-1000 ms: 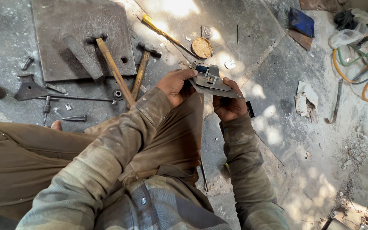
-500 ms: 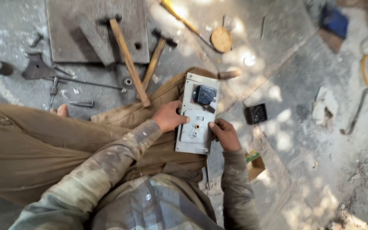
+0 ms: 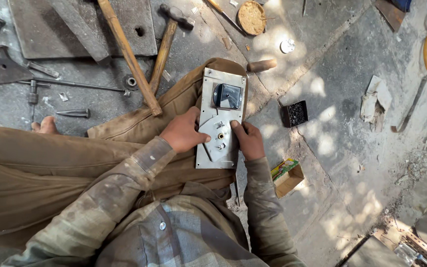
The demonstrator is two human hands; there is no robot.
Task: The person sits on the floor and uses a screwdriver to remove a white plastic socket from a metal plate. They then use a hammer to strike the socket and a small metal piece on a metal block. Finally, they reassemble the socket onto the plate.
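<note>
A grey rectangular metal plate [image 3: 212, 83] lies lengthwise on my knee, over brown trousers. A dark square block [image 3: 228, 96] is fixed near its far end. A smaller shaped metal piece [image 3: 222, 147] with a brass stud and two screws sits on the near half. My left hand [image 3: 183, 132] presses on the plate's left edge, thumb on the shaped piece. My right hand [image 3: 249, 140] grips the right edge, thumb touching that same piece.
Two wooden-handled hammers [image 3: 127, 52] [image 3: 165, 44] lie on the stone floor beyond my knee, by a steel slab [image 3: 40, 27]. A punch [image 3: 74, 113], a rod and bolts lie left. A small black box [image 3: 295, 113] and an open cardboard box [image 3: 287, 176] sit right.
The plate went from being held up in both hands to lying flat on my knee. Both hands now press on its near half, and the view has tilted downward.
</note>
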